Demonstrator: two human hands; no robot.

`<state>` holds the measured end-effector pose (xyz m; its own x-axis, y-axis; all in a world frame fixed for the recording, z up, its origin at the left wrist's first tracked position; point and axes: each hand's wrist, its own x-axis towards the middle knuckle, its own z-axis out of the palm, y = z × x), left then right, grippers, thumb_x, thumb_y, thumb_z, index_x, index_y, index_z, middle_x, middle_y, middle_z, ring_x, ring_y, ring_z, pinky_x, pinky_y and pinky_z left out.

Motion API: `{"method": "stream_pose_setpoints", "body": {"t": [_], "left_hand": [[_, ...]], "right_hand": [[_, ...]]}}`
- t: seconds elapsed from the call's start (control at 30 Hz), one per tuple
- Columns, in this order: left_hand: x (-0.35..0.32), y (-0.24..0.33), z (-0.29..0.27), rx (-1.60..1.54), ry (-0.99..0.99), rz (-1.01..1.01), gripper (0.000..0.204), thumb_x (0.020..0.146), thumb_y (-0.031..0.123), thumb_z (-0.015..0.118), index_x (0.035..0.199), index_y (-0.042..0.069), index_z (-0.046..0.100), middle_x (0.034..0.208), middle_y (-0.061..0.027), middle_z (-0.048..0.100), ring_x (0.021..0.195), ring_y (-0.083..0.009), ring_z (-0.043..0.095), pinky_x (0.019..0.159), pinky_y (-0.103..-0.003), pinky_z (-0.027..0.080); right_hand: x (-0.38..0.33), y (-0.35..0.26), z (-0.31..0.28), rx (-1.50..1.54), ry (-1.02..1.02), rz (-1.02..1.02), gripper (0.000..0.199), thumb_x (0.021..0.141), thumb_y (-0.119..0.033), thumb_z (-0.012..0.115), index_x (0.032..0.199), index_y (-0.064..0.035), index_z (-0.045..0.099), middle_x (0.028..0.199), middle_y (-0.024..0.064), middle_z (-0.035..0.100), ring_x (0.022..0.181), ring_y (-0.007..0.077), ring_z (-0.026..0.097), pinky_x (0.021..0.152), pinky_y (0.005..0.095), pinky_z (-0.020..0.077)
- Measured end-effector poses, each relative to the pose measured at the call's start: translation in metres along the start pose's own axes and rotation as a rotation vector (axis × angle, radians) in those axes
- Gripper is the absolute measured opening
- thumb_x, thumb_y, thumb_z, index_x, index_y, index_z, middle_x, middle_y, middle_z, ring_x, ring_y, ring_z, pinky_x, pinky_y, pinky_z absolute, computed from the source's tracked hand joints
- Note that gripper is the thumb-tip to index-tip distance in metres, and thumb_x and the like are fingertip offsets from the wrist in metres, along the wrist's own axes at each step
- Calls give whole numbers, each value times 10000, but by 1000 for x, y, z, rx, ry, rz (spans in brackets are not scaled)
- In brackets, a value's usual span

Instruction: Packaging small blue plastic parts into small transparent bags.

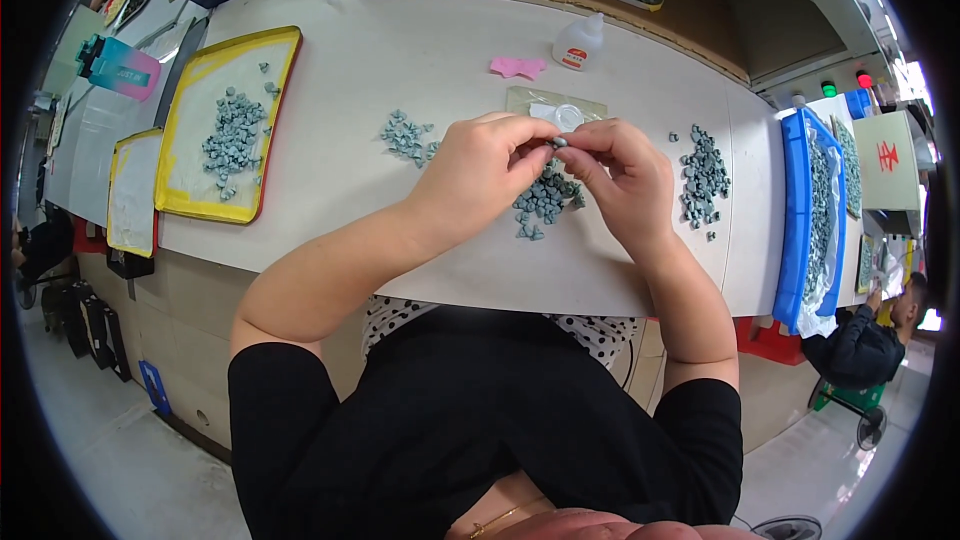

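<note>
My left hand [475,168] and my right hand [632,175] meet over the middle of the table. Both are closed, their fingertips pinching a small grey-green piece [559,142] between them. Just beneath lies a pile of similar pieces [545,200], partly covered by my fingers. A looser pile [405,136] spreads to the left of my left hand, and another pile [705,178] lies right of my right hand. Behind my fingertips is a flat plate [590,105] bearing a white round dish [567,117]. The exact shape of the held piece is too small to tell.
A yellow tray [205,212] with more pieces stands at left, beside a smaller tray [132,195] and a teal-pink bottle [125,70]. At the back are a white squeeze bottle [579,43] and a pink scrap [517,67]. A blue crate [796,210] edges the right; a person [862,345] sits beyond.
</note>
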<state>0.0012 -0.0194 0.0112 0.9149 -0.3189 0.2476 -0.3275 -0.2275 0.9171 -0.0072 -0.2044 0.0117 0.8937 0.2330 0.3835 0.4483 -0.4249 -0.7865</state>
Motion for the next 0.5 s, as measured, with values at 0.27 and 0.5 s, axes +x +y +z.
{"method": "stream_pose_setpoints", "body": {"t": [0.27,0.5], "left_hand": [[-1,-7,1,185,11,183,184,835,7,637,1015,-11,668,884,-114,657,685,-202,634,608,-290,505],[1,-12,3,238,13,296,183,829,1,638,1008,5,674,877,-115,655,654,-206,623,572,-291,490]], "right_hand": [[4,-6,0,-176,42,-191,154,720,64,712,852,-4,671,856,87,662,700,154,637,600,230,517],[4,-3,-4,-289,21,-281,165,713,55,713,856,-18,675,856,73,653,693,139,635,545,244,522]]}}
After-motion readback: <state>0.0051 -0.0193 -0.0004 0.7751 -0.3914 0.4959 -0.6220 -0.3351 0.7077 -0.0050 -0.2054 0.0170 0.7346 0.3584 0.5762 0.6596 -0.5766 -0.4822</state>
